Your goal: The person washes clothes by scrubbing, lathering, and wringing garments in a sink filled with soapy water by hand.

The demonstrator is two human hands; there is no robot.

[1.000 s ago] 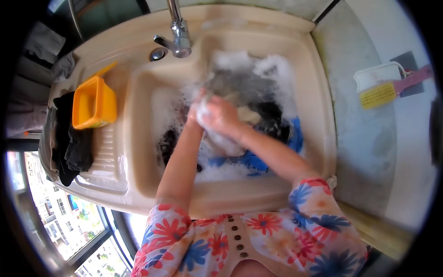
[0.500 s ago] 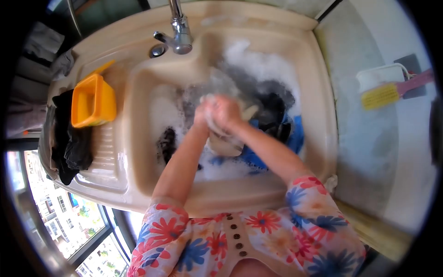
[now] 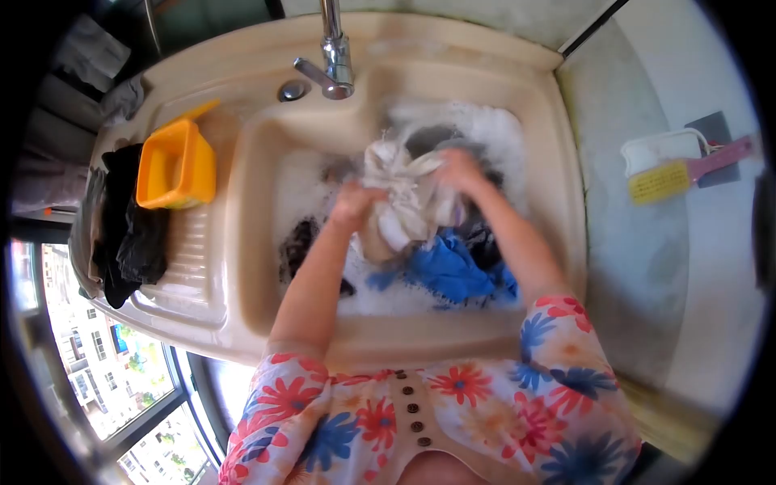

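Note:
A wet cream-white cloth garment (image 3: 400, 194), bunched up, is stretched between my two hands above the soapy water. My left hand (image 3: 354, 206) is closed on its left side. At the upper right of the cloth, my right hand (image 3: 459, 171) is closed on another part, a little blurred by motion. Just below the garment floats a blue cloth (image 3: 453, 267), partly under the foam. Dark cloth (image 3: 301, 242) lies in the water left of my left forearm, and more dark fabric shows by my right wrist.
A beige sink (image 3: 255, 234) surrounds the foamy water, with a chrome faucet (image 3: 337, 61) behind. On the left drainboard (image 3: 184, 259) stand a yellow plastic scoop (image 3: 202, 166) and a pile of dark clothes (image 3: 133, 242). A yellow-and-pink brush (image 3: 687, 171) hangs on the right wall.
My hands were together, squeezing the cream-white garment; now they are apart, with the right hand farther right and the cloth spread between them. More of the blue cloth shows.

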